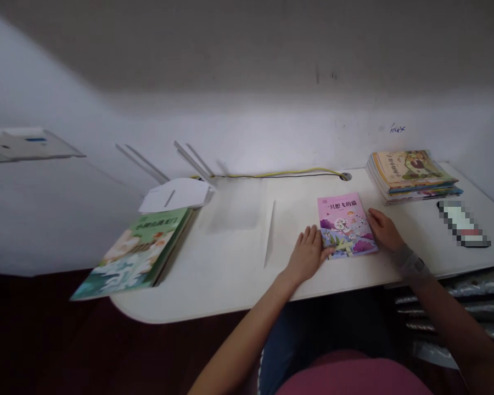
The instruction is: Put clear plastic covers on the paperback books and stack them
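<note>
Both forearms reach up from the lower edge to a thin pink picture book with flowers on its cover (pixel 346 222), which lies flat and closed on the white bench (pixel 230 263). The left hand (pixel 308 253) rests open at its left edge and the right hand (pixel 383 229) is loosely curled at its right edge. Neither clamps it, so it seems not yet lifted or opened. Its title reads roughly "一只想飞的猫". The title of the green picture book (pixel 135 255) at the left is too blurred to read.
</note>
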Available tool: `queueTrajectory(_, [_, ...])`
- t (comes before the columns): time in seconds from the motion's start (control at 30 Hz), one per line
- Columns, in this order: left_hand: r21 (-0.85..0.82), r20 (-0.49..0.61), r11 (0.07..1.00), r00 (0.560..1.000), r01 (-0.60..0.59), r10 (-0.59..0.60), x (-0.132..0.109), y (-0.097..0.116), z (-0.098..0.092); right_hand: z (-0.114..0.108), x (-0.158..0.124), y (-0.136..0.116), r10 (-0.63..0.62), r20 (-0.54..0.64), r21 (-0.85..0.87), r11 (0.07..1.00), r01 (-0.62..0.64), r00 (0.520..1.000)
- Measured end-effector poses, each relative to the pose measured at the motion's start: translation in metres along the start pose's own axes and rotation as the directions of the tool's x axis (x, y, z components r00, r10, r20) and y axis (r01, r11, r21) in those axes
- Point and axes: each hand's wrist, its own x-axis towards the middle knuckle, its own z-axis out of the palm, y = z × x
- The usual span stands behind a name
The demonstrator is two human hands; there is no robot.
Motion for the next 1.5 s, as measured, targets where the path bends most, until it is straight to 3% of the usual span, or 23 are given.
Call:
queueTrajectory(0.17, [0.089,-0.004,0.994,0.998,0.058,-0.058,-0.003,0.011,0.006,-0.012,-0.015,-0.012,-0.061,0.099,0.009,0.998,0.061,0.993])
queueTrajectory(0.37, [0.077,-0.007,0.993,0.996,0.092,-0.092,-0.001,0.016,0.004,-0.012,-0.020,-0.042,-0.036,0.057,0.167,0.986,0.026,0.998])
queueTrajectory(0.53, [-0.001,0.028,1.000,1.000,0.001,-0.001,-0.002,-0.006,-0.018,0.008,-0.022,-0.065,-0.135,0.047,0.355,0.928,0.110,0.990])
queueTrajectory(0.67, [0.057,0.054,0.996,0.996,0.065,-0.068,-0.013,-0.049,-0.033,0.029,-0.015,-0.089,-0.376,0.093,0.164,0.919,0.358,0.922])
queueTrajectory(0.77, [0.097,0.097,0.987,0.986,0.130,-0.139,-0.026,-0.076,-0.033,0.048,-0.010,-0.113,-0.479,0.217,-0.075,0.861,0.503,0.851])
queueTrajectory(0.87, [0.104,0.128,0.987,0.983,0.121,-0.134,-0.034,-0.087,-0.030,0.069,-0.009,-0.132,-0.441,0.356,-0.312,0.775,0.550,0.824])
queueTrajectory(1.0, [0.118,0.099,0.988,0.989,0.101,-0.113,-0.037,-0.086,-0.029,0.094,-0.012,-0.136,-0.340,0.410,-0.521,0.674,0.524,0.846])
queueTrajectory(1.07, [0.121,0.082,0.987,0.990,0.101,-0.111,-0.037,-0.085,-0.030,0.101,-0.013,-0.137,-0.323,0.430,-0.533,0.662,0.526,0.843])
queueTrajectory(1.13, [0.121,0.077,0.987,0.990,0.106,-0.116,-0.037,-0.084,-0.029,0.106,-0.013,-0.143,-0.363,0.468,-0.486,0.656,0.577,0.806])
queueTrajectory(1.27, [0.113,0.091,0.987,0.988,0.117,-0.127,-0.038,-0.084,-0.029,0.119,-0.007,-0.171,-0.481,0.582,-0.338,0.590,0.733,0.655])
queueTrajectory(1.33, [0.110,0.097,0.987,0.987,0.113,-0.124,-0.039,-0.084,-0.029,0.125,-0.001,-0.182,-0.477,0.637,-0.330,0.542,0.773,0.606])
queueTrajectory(1.5, [0.095,0.085,0.989,0.989,0.115,-0.124,-0.041,-0.083,-0.029,0.131,0.016,-0.184,-0.418,0.677,-0.368,0.521,0.770,0.606])
